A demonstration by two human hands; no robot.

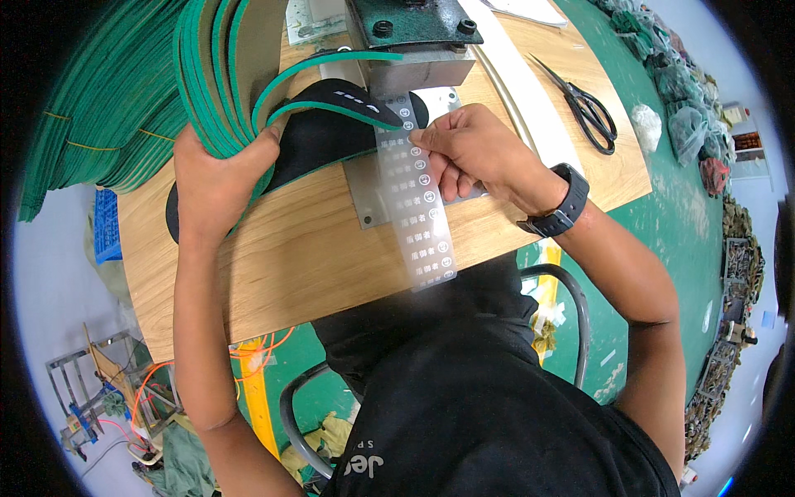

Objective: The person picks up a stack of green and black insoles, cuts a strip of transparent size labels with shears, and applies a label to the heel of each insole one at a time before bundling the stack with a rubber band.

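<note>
Room: green floor (654,257), with bagged goods along the far wall at right.
Table: wood-grain top (290,286); scissors (588,112) lie near its right edge, apart from both hands.
Press: dark-topped metal block (421,70) above a flat metal plate (364,195).
Left hand (217,170): fingers wrapped around the lower end of the insole stack (217,79), thumb on the near side; the firm clasp probably keeps the curved layers from springing apart.
Right hand (480,153): thumb and forefinger pinched, apparently on the clear strip's right edge, likely to steady it.
Clear strip (421,207): runs from beneath the block, across the plate, to the table's near edge; see-through, rows of pale printed marks.
Insoles: green edges, tan faces in the stack; a black-faced one (331,101) curves out, its tip reaching the strip.
</note>
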